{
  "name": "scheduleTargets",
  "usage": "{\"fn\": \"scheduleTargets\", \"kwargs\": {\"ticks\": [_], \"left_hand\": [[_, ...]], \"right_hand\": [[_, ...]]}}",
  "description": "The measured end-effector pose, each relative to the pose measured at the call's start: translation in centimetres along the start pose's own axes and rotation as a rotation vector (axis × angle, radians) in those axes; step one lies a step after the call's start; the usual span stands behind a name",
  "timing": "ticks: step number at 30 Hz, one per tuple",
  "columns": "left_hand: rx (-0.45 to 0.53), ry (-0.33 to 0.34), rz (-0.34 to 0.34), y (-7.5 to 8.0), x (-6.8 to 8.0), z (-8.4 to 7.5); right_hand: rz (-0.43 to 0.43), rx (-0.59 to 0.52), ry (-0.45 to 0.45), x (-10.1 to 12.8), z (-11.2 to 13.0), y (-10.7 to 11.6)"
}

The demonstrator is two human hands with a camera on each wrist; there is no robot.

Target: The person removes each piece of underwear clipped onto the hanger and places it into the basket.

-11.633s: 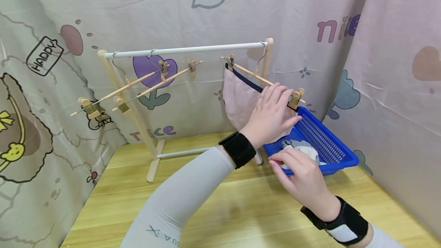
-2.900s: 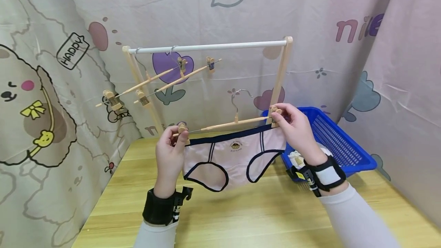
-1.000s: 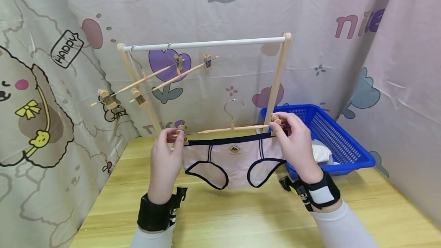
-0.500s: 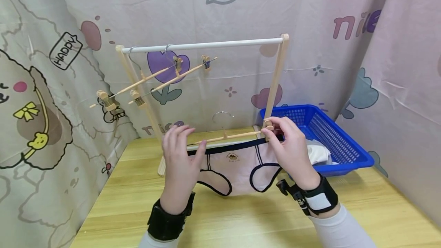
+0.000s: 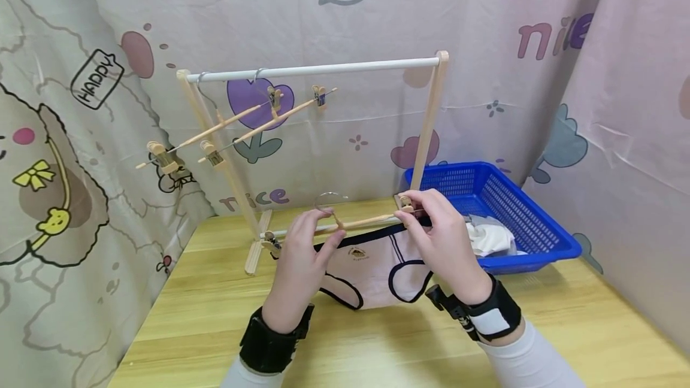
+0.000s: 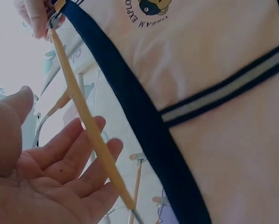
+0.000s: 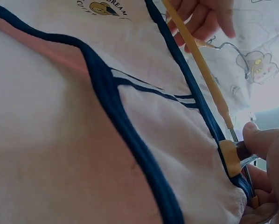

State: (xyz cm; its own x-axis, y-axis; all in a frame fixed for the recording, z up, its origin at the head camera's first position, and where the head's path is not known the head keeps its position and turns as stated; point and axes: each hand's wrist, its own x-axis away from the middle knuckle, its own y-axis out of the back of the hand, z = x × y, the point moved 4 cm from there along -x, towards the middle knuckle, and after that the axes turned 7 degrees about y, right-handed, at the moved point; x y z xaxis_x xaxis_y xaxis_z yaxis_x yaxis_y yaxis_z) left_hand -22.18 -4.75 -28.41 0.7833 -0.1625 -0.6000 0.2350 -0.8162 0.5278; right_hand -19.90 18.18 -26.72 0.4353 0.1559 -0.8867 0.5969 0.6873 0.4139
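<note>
Pale pink underpants [image 5: 372, 274] with navy trim and a printed bear hang by the waistband from a wooden clip hanger [image 5: 369, 220]. My right hand [image 5: 444, 244] pinches the hanger's right clip [image 5: 406, 203]; in the right wrist view that clip [image 7: 229, 157] grips the waistband beside my thumb. Near the base of the metal hook [image 5: 330, 195] is my left hand [image 5: 303, 256]. In the left wrist view its loosely spread fingers [image 6: 95, 179] lie behind the hanger bar, thumb apart from it. The left clip [image 5: 271, 242] is partly hidden behind the left hand.
A wooden rack with a white rail [image 5: 323, 69] stands behind the hands. Two bare clip hangers [image 5: 215, 129] hang at its left end. To the right, a blue basket [image 5: 530, 220] holds white cloth [image 5: 489, 237]. The wooden table [image 5: 215, 328] lies underneath.
Earlier the hanger came off the rail and was held at both clips. Since then my left hand has left the left clip and moved right towards the hook; the hanger has lowered slightly and tilted.
</note>
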Motion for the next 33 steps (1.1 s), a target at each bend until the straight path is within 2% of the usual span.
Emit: {"fn": "scheduleTargets", "kwargs": {"ticks": [3, 7, 21, 33], "left_hand": [[0.0, 0.034, 0.029, -0.3, 0.0, -0.1], [-0.01, 0.046, 0.043, -0.6, 0.0, -0.2], [-0.026, 0.031, 0.101, -1.4, 0.1, 0.1], [-0.048, 0.047, 0.116, -1.7, 0.1, 0.3]], "right_hand": [[0.006, 0.0, 0.01, -0.1, 0.4, -0.1], [0.013, 0.01, 0.027, -0.1, 0.8, 0.0], [0.018, 0.003, 0.124, -0.1, 1.5, 0.1], [0.107, -0.017, 0.084, 0.0, 1.3, 0.5]]}}
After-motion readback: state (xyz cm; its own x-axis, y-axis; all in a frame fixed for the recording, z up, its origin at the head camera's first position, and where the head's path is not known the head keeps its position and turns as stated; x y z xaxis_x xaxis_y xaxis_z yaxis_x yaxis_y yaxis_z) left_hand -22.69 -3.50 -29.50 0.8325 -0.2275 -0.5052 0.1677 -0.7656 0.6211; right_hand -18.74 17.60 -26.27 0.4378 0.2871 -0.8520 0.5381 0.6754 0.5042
